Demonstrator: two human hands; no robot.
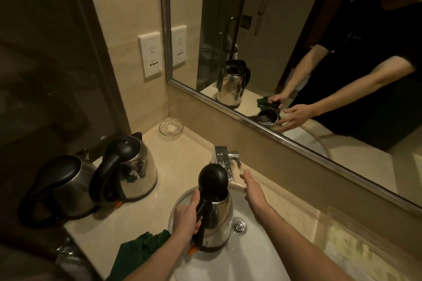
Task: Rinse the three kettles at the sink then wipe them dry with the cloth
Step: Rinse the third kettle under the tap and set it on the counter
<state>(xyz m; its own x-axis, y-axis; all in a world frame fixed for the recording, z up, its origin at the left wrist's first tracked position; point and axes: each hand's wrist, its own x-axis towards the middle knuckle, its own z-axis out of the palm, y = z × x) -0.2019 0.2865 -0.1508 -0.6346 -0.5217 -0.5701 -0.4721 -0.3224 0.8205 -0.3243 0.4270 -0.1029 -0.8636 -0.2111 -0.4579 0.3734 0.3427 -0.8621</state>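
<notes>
While left fingers [194, 221] grip kettle [218, 219], right fingers [247, 178] straight

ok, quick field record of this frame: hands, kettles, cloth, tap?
left hand: grips black handle of stainless steel kettle, lid up, over white sink basin
right hand: open, stretched toward chrome faucet
waiting: rear steel kettle and front steel kettle, lids shut, on beige counter left of basin
cloth: green cloth on counter at basin's left rim
water: no stream visible
</notes>
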